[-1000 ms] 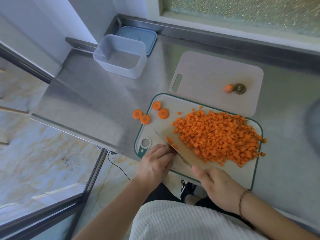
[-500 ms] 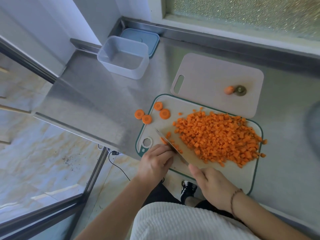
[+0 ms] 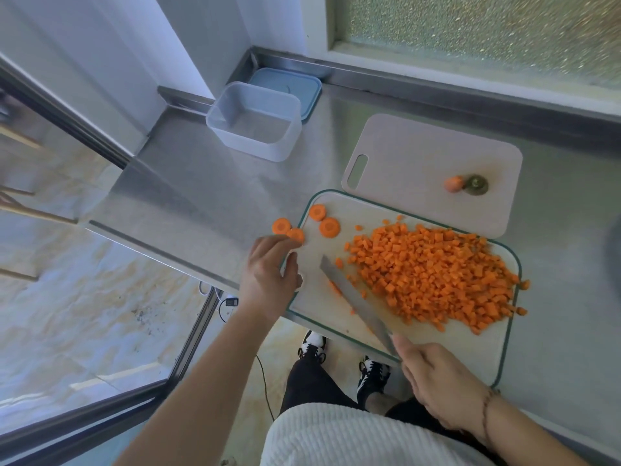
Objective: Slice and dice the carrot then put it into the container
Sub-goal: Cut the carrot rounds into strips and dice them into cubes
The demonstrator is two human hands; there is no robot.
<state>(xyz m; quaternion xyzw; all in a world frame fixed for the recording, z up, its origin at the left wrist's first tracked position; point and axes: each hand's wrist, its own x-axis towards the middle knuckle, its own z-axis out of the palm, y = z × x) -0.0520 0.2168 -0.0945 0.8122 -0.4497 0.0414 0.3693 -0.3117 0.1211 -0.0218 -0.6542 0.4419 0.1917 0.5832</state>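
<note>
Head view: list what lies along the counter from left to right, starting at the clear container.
container → left hand → knife → diced carrot pile → carrot end pieces

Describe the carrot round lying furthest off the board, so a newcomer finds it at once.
Start at the green-rimmed cutting board with the diced carrot pile. Past its far left corner, four carrot rounds lie in a loose row. The wanted round is the leftmost, wholly on the bare steel counter, beyond the left hand.
</note>
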